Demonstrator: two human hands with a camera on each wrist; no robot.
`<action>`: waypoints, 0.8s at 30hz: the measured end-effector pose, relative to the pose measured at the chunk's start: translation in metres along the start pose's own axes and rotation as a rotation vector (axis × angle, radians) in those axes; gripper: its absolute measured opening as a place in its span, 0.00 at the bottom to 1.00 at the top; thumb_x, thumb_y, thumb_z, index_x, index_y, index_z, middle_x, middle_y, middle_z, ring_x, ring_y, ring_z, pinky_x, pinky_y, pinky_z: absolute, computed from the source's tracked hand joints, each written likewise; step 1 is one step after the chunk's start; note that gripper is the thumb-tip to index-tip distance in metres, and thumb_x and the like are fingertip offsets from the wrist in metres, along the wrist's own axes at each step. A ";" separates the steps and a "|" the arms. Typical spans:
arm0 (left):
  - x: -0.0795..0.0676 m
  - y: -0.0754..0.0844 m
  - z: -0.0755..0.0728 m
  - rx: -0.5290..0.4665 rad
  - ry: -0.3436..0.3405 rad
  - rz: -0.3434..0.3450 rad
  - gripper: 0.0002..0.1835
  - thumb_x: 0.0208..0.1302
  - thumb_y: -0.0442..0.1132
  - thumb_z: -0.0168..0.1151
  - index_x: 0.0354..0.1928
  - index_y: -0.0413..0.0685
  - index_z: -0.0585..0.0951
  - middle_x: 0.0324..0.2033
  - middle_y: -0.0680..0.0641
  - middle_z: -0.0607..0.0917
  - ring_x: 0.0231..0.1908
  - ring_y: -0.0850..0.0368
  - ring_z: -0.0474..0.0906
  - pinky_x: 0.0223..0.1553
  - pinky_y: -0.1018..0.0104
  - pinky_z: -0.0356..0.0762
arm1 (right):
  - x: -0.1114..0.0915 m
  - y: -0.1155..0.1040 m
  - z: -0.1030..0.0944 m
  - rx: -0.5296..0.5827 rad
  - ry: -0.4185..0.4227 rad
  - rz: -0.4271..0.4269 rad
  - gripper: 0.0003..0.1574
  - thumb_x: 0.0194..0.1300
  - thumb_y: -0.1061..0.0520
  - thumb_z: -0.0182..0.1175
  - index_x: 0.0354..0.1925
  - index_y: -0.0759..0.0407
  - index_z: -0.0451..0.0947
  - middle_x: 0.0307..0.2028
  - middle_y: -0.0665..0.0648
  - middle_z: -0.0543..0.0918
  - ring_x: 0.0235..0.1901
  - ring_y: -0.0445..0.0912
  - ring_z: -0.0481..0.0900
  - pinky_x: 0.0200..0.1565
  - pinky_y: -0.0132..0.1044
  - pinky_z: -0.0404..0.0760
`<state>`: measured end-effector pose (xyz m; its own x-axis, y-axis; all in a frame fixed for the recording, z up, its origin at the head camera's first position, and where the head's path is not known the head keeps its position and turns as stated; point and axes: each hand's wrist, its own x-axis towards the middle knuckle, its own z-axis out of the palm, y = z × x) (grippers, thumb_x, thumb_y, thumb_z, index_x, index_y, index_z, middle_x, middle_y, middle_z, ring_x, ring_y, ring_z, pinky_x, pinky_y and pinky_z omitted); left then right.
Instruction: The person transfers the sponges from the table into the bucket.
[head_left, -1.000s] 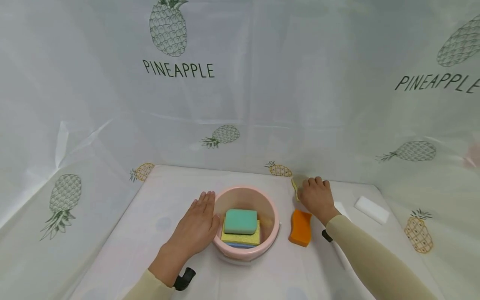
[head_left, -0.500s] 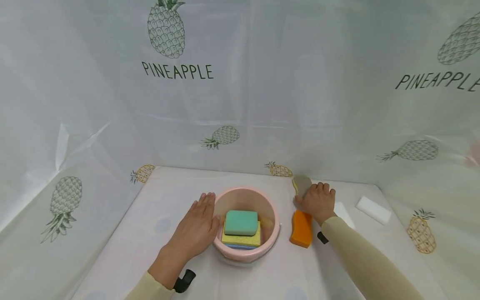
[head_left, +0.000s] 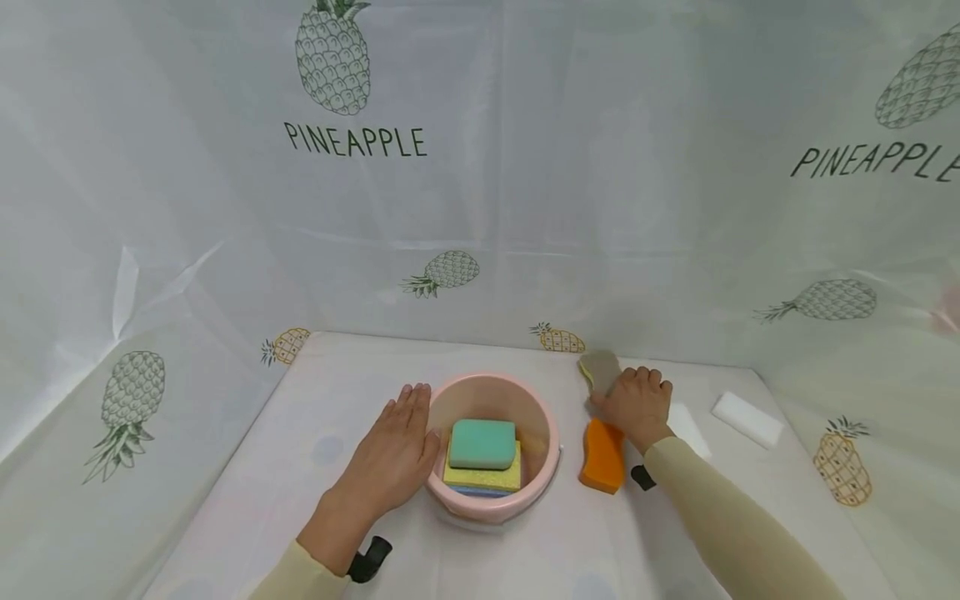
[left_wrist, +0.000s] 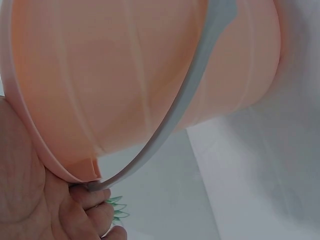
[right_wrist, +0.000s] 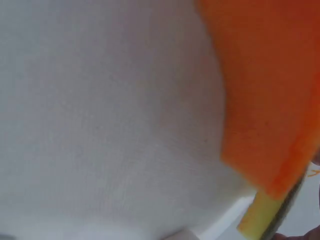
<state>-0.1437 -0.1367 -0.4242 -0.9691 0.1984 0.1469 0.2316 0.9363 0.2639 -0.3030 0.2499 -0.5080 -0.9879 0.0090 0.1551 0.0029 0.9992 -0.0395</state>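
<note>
A pink bucket (head_left: pixel 551 467) stands at the middle of the table in the head view. Inside it, a green sponge (head_left: pixel 482 443) lies on a yellow sponge (head_left: pixel 453 477), with a blue edge below. Against the bucket's left rim rests my left hand (head_left: pixel 390 458), fingers extended; in the left wrist view the palm touches the rim near the grey handle (left_wrist: pixel 175 112). My right hand (head_left: pixel 637 408), fingers bent, grips the near end of a grey-and-yellow sponge (head_left: pixel 602 368) at the back. An orange sponge (head_left: pixel 602 462) lies just in front of that hand.
Right of my right hand lies a flat white piece (head_left: pixel 688 429), partly hidden by the arm. Farther right is a white block (head_left: pixel 746 419). Pineapple-printed sheeting (head_left: pixel 525 208) rises behind the table and at both sides.
My right hand has shifted toward me and slightly right, uncovering more of the grey-and-yellow sponge. That sponge's far end has just swung slightly left. The left hand stays against the bucket.
</note>
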 end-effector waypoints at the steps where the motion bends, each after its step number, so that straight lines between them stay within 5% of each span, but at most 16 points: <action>1: 0.000 0.000 0.000 0.003 -0.002 0.002 0.36 0.75 0.52 0.42 0.76 0.39 0.51 0.75 0.42 0.56 0.76 0.47 0.47 0.75 0.50 0.50 | -0.001 0.000 -0.002 0.004 0.018 -0.009 0.43 0.59 0.30 0.55 0.35 0.72 0.68 0.31 0.67 0.69 0.38 0.62 0.64 0.37 0.54 0.64; 5: 0.001 0.000 -0.001 0.010 -0.002 0.014 0.36 0.75 0.53 0.39 0.76 0.38 0.51 0.75 0.41 0.56 0.76 0.46 0.48 0.75 0.49 0.51 | -0.007 -0.002 -0.012 0.024 0.111 -0.063 0.41 0.56 0.31 0.58 0.34 0.70 0.69 0.31 0.66 0.70 0.37 0.61 0.65 0.36 0.53 0.64; 11: 0.000 0.000 -0.002 0.013 0.002 0.010 0.36 0.75 0.52 0.43 0.75 0.38 0.52 0.75 0.41 0.57 0.76 0.46 0.48 0.75 0.49 0.51 | -0.013 -0.007 -0.040 0.108 0.207 -0.141 0.41 0.53 0.34 0.59 0.47 0.69 0.71 0.43 0.67 0.74 0.44 0.62 0.67 0.42 0.56 0.66; 18: 0.001 0.001 -0.003 0.018 0.007 0.006 0.36 0.74 0.52 0.44 0.75 0.37 0.53 0.75 0.41 0.57 0.76 0.45 0.48 0.75 0.48 0.51 | -0.032 -0.028 -0.101 0.186 0.265 -0.302 0.40 0.53 0.36 0.60 0.53 0.65 0.72 0.48 0.64 0.76 0.47 0.60 0.68 0.44 0.53 0.66; 24: 0.001 0.001 -0.004 0.021 0.000 0.005 0.36 0.74 0.53 0.43 0.75 0.38 0.53 0.75 0.41 0.57 0.76 0.46 0.48 0.75 0.48 0.51 | -0.056 -0.063 -0.144 0.200 0.248 -0.519 0.42 0.53 0.36 0.62 0.57 0.61 0.71 0.50 0.59 0.75 0.50 0.56 0.68 0.49 0.50 0.68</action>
<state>-0.1445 -0.1364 -0.4200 -0.9679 0.2029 0.1484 0.2345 0.9412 0.2431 -0.2252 0.1915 -0.3716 -0.7871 -0.4443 0.4280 -0.5221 0.8492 -0.0787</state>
